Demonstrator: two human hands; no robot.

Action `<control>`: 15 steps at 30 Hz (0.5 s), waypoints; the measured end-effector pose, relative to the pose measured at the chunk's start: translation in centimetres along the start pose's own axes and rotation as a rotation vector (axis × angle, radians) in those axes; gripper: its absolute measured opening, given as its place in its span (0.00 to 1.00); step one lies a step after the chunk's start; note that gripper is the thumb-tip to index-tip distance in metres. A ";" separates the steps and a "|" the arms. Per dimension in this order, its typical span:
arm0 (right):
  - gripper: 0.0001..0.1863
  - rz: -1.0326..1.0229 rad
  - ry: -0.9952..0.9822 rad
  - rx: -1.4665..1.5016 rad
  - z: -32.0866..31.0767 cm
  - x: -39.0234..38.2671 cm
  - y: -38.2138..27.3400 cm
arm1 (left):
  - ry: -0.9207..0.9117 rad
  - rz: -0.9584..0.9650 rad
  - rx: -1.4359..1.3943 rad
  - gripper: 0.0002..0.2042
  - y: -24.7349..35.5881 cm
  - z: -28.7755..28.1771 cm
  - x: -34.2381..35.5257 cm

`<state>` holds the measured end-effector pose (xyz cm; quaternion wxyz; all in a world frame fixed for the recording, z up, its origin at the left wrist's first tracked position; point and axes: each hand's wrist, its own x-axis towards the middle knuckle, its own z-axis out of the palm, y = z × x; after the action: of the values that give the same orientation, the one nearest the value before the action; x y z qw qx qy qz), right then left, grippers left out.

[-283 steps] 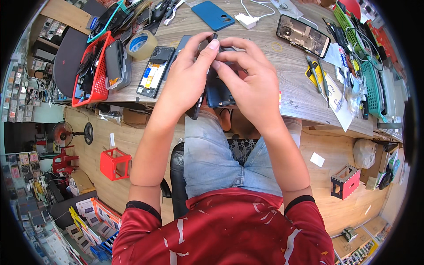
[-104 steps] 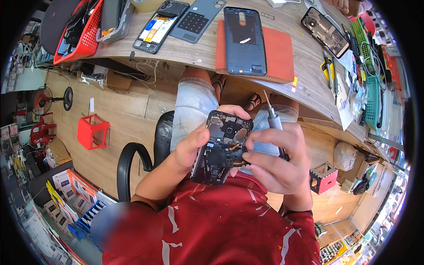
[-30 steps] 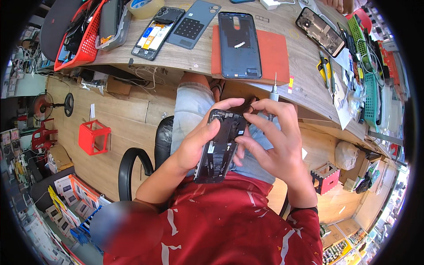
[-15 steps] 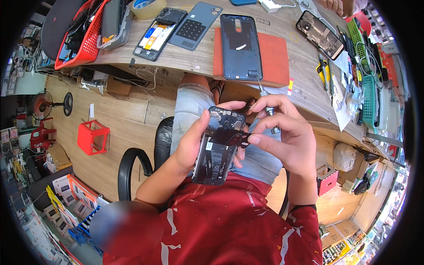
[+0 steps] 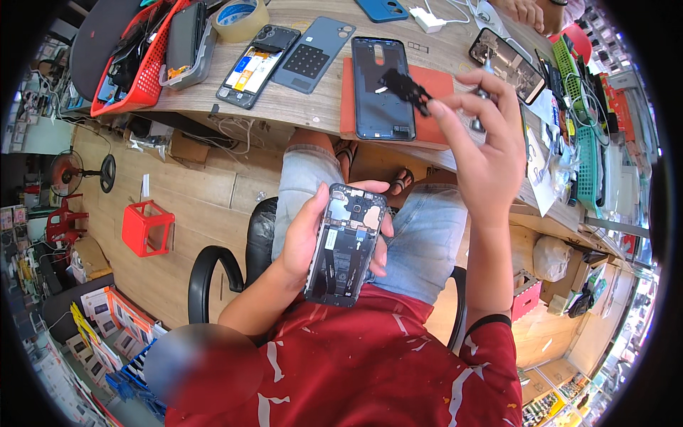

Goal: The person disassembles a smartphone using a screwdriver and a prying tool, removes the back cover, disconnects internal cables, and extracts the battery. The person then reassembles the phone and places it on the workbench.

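Observation:
My left hand [image 5: 299, 238] grips an opened phone [image 5: 341, 263] above my lap, with its battery and inner boards exposed. My right hand [image 5: 487, 149] is raised at the bench edge, pinching a thin black inner cover [image 5: 409, 91] by one end, with a metal screwdriver [image 5: 479, 121] also held in its fingers. Beneath the cover, a dark blue phone back [image 5: 380, 121] lies on an orange pad [image 5: 434, 132]. To its left are a second opened phone [image 5: 245, 82] and a grey back panel [image 5: 309, 60] with a grid of dark squares.
Crowded red [image 5: 107, 103] and clear [image 5: 174, 82] bins sit at left, beside tape [image 5: 242, 21]. A lit phone [image 5: 509, 67], cables and green baskets [image 5: 587, 178] are at right. A co-worker's hand [image 5: 530, 14] rests at the far side. A red stool [image 5: 146, 228] stands on the floor.
The black cover has come away from the phone. My right hand has carried it and the screwdriver up toward the bench, while my left hand keeps the phone over my lap, slightly lower.

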<state>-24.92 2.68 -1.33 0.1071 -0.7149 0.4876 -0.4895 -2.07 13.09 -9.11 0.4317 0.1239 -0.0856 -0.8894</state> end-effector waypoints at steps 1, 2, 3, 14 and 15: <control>0.07 -0.058 0.036 -0.077 0.6 0.7 0.2 | -0.002 -0.003 -0.007 0.44 0.0 -0.1 0.0; 0.07 -0.123 0.059 -0.120 1.3 1.2 0.7 | -0.005 -0.005 -0.014 0.43 0.1 -0.1 -0.1; 0.07 -0.187 0.079 -0.164 2.0 1.4 1.3 | -0.007 -0.008 -0.024 0.43 0.1 -0.1 -0.1; 0.07 -0.488 0.052 -0.413 4.4 1.8 2.3 | 0.009 -0.003 0.011 0.42 0.8 0.4 -0.4; 0.07 -0.439 0.031 -0.389 4.1 1.5 2.0 | 0.018 -0.006 0.009 0.42 0.8 0.6 -0.5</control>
<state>-22.76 -0.89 -3.72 -0.1480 -0.8029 0.4075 -0.4091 -1.35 12.97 -8.21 0.4291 0.1342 -0.0852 -0.8892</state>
